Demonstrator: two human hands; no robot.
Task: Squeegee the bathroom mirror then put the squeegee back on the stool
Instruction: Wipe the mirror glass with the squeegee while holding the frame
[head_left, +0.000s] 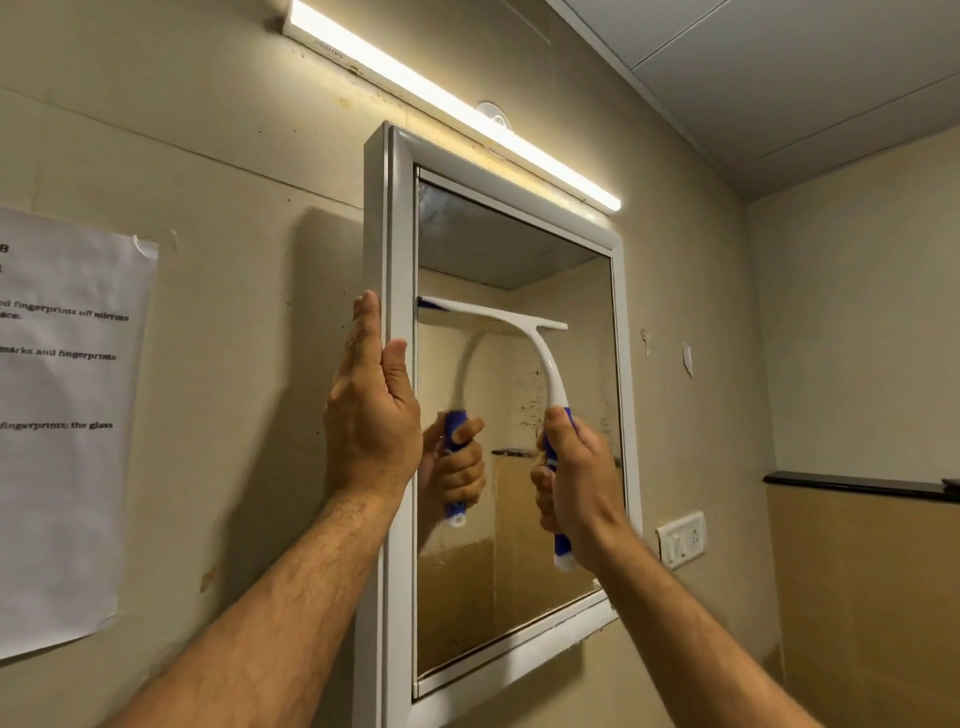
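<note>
With my right hand (576, 483) fisted on the white curved squeegee's (524, 338) blue handle, blade mid-glass on the white-framed mirror (566, 270), and left hand (371, 410) open against the frame, uneven pressure could leave streaks.

Lighting, warm and fairly bright: we record one lit white tube lamp (452, 111) above the white-framed wall mirror (511, 395), blown out along its length, with glow spilling onto the beige wall. We note a soft shadow left of the frame, behind the left hand (371, 410). Wide-angle bending at the edges; slight blur on the white printed paper sheet (62, 415).
</note>
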